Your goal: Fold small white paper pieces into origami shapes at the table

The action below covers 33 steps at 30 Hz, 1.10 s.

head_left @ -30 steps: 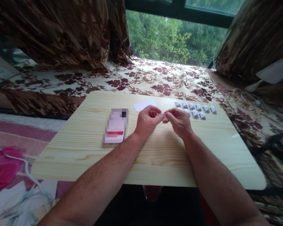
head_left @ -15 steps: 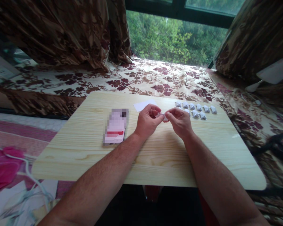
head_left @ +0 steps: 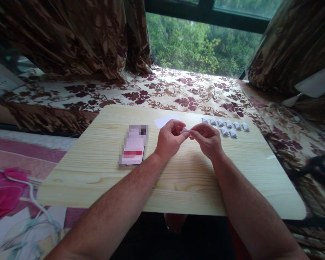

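Note:
Both my hands meet above the middle of the table, pinching one small piece of white paper [head_left: 185, 131] between them. My left hand [head_left: 170, 137] grips its left side with thumb and fingers. On the other side, my right hand [head_left: 208, 139] has thumb and forefinger closed on the paper; much of the piece is hidden by the fingers. Just beyond my right hand stand several small folded white paper pyramids [head_left: 229, 124] in two rows, a few partly covered by that hand. A flat white sheet of paper [head_left: 162, 121] lies behind my left hand.
On the light wooden table [head_left: 97, 180], a phone [head_left: 132, 146] with a blurred-out screen lies left of my hands. Beyond the table is a ledge with a floral cloth [head_left: 189, 90] beneath the window. Cables and papers [head_left: 24, 231] lie at lower left.
My right fingers have shifted slightly on the paper piece, and less of it shows between the hands. The pyramids, sheet and phone stay in place.

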Available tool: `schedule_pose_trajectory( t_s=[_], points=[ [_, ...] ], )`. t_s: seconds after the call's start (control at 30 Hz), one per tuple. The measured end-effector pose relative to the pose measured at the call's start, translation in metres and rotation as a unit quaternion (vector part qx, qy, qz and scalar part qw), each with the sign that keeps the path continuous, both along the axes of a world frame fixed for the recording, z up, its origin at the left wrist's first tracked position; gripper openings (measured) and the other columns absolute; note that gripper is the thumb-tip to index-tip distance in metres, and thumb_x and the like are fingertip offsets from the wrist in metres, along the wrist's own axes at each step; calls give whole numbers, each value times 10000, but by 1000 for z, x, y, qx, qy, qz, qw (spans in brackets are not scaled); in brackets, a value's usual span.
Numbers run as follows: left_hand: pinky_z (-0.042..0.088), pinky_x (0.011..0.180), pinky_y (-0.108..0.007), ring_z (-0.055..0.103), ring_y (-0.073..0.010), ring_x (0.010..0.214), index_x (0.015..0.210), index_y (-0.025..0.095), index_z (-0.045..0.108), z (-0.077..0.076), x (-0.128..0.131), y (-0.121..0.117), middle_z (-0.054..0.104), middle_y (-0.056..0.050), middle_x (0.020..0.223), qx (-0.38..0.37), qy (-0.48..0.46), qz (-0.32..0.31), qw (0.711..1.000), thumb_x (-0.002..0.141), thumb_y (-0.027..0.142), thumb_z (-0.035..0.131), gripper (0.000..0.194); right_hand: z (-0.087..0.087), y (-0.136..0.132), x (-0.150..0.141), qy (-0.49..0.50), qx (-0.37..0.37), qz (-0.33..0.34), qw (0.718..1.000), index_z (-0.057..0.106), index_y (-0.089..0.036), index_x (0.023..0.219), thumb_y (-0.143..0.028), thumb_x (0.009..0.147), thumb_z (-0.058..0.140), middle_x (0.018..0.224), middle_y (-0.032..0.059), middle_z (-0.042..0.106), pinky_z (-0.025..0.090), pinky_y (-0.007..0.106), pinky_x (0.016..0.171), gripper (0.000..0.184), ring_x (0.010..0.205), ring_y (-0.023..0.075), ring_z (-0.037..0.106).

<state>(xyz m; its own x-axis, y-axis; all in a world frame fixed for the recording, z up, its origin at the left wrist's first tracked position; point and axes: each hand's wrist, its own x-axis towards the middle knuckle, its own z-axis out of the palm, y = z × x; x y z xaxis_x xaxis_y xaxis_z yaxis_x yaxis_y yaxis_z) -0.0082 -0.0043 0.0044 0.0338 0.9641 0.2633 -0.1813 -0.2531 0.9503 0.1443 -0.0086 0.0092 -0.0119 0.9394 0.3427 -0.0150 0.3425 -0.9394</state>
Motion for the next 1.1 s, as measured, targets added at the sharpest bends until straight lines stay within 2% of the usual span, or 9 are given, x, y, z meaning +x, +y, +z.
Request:
schedule_pose_trajectory(
  t_s=[0.1, 0.27, 0.33, 0.5, 0.73, 1.1],
  points=[
    [477, 633, -242, 600, -117, 674, 965, 167, 656, -1, -1, 2, 653, -7, 759, -38, -9, -17, 999, 654, 304, 841, 387, 1, 0, 0, -4, 1, -10, 1000, 678, -210, 774, -395, 767, 768, 691, 0, 663, 523, 306, 615, 205, 622, 138, 601],
    [407, 528, -230, 521, -93, 565, 747, 154, 649, 0, -2, 3, 613, 5, 639, -48, 6, -12, 999, 689, 367, 819, 279, -1, 2, 0, -4, 3, -20, 1000, 664, -215, 753, -409, 757, 771, 677, -5, 655, 525, 313, 610, 221, 603, 138, 591],
    [390, 516, -229, 503, -88, 546, 714, 156, 646, 1, -1, 3, 601, 10, 609, -49, 2, -12, 999, 690, 371, 818, 276, -1, 2, 0, -6, 3, -21, 1000, 663, -217, 746, -399, 759, 768, 668, -8, 651, 522, 312, 607, 210, 598, 136, 587],
    [373, 519, -227, 498, -85, 543, 707, 158, 645, 2, 0, 2, 603, 11, 601, -54, -11, -15, 998, 675, 357, 831, 274, 0, 1, 1, 3, 14, -19, 1000, 666, -213, 742, -344, 772, 755, 653, -12, 645, 498, 298, 584, 161, 588, 131, 580],
    [388, 527, -245, 511, -99, 542, 735, 161, 672, 1, -2, 1, 605, -2, 597, -37, 15, -19, 999, 753, 425, 768, 282, 0, 1, 0, -9, 13, -24, 1000, 669, -209, 741, -332, 765, 758, 641, -16, 635, 493, 296, 575, 154, 580, 129, 568],
    [400, 543, -249, 524, -108, 567, 761, 151, 680, -1, -2, 2, 618, -11, 623, -34, 34, -12, 999, 786, 402, 731, 257, -5, 4, 1, 9, 18, -2, 1000, 684, -192, 740, -268, 766, 749, 631, -18, 639, 471, 266, 547, 103, 562, 114, 562]
  ],
)
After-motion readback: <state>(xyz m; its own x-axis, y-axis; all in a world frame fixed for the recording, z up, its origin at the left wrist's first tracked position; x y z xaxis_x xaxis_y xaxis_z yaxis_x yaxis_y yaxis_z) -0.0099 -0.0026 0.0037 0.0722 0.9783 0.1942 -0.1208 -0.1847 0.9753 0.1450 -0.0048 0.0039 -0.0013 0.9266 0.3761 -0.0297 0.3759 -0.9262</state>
